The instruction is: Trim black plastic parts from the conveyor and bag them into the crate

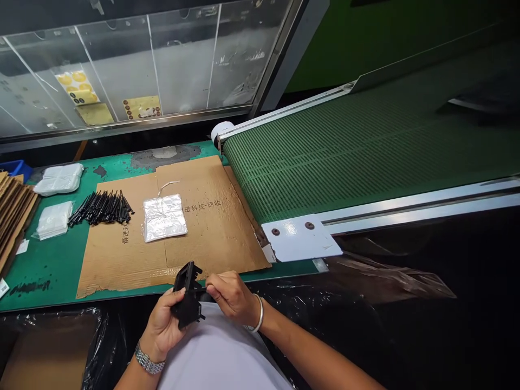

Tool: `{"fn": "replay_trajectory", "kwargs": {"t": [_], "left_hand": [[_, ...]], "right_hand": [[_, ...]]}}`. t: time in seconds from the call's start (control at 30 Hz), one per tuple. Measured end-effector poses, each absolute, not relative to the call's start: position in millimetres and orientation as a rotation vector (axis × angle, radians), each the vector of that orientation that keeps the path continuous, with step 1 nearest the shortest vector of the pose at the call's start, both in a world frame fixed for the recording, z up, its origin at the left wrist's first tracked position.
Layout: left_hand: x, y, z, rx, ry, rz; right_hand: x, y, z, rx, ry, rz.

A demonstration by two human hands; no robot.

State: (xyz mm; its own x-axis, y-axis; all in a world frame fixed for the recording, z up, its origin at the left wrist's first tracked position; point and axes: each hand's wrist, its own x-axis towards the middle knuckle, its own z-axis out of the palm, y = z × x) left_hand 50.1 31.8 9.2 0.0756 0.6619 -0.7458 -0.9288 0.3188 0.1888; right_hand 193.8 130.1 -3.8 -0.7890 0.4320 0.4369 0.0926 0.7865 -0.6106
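Just past the bench's front edge, my left hand (166, 319) is closed around a black plastic bracket-like part (187, 298) with an open frame and small prongs. My right hand (232, 295) pinches a thin black piece (200, 291) at the part's right side. Whether that piece is separate or belongs to the part, I cannot tell. Beyond my hands, a stack of clear plastic bags (164, 218), tied with a string, lies on a flattened cardboard sheet (215, 238). A pile of thin black pins (103, 207) rests across the sheet's left edge.
A green conveyor belt (325, 151) slopes up to the right, with a white end plate (300, 238). More bag stacks (59, 179) and cardboard pieces (16, 216) are on the left of the green bench (52, 265). A black-lined box (49, 346) stands below at left.
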Motion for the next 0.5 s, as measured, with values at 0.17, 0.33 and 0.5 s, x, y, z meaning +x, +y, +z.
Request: {"fn": "replay_trajectory", "kwargs": {"t": [0.17,0.33,0.5], "left_hand": [[50.6,32.5,4.7,-0.303,0.793,1.226],[52.8,31.2,9.9,-0.276,0.768,1.186],[48.5,28.3,8.9,-0.291,0.771,1.217]], "right_hand": [[189.9,124.3,4.9,-0.265,-2.411,0.69],[192.2,124.7,14.2,-0.194,-2.481,0.654],[204.2,123.8,18.4,-0.027,-2.542,0.707]]}}
